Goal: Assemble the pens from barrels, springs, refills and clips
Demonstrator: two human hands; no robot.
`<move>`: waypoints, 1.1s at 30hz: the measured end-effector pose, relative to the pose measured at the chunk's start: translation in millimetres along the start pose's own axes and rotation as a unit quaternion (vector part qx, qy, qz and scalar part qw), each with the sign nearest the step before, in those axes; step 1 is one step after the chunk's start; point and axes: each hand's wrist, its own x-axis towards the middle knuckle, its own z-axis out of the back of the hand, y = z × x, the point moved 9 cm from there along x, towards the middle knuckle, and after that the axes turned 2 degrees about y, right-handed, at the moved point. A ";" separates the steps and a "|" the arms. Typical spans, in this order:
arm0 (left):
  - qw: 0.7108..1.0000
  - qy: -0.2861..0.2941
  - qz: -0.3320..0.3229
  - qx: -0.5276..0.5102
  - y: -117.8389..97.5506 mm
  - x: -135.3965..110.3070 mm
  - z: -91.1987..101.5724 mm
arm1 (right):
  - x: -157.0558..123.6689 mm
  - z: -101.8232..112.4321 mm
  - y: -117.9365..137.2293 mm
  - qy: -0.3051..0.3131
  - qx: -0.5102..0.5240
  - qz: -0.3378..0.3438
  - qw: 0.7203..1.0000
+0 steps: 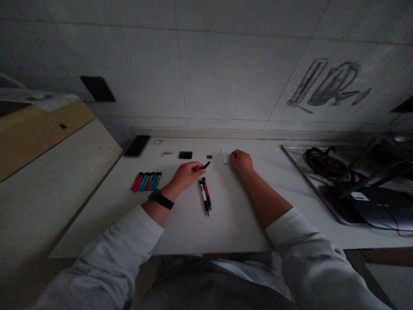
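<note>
My left hand [187, 173] rests on the white counter [226, 224] and pinches a small black pen part [206, 165] between its fingertips. Just below it lie two assembled pens [205, 196] side by side, black with red and white sections. My right hand [241, 161] reaches farther back, its fingertips touching a small bundle of white refills [225, 156]. Whether it grips one is unclear. A black watch [161, 199] sits on my left wrist.
A row of several red and blue pen barrels [146, 181] lies at the left. Behind are small springs [167, 153], black caps [185, 155], tiny black bits [209, 156] and a phone [137, 146]. A gas hob [355, 185] fills the right; a wooden board [38, 133] the left.
</note>
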 end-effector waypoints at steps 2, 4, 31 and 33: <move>1.000 0.002 0.000 -0.003 0.0 -0.3 -0.2 | -0.5 0.6 0.3 0.005 0.006 0.012 1.000; 1.000 0.004 0.000 -0.007 0.0 -0.6 -0.5 | -3.0 1.6 -1.9 0.019 0.018 0.022 0.999; 1.000 0.017 -0.008 0.009 -2.8 -3.2 -0.3 | -23.3 -4.4 11.6 0.090 -0.004 0.158 0.983; 1.000 0.016 -0.010 0.009 -1.7 -2.8 -0.3 | -23.1 -4.9 11.7 0.088 -0.006 0.161 0.983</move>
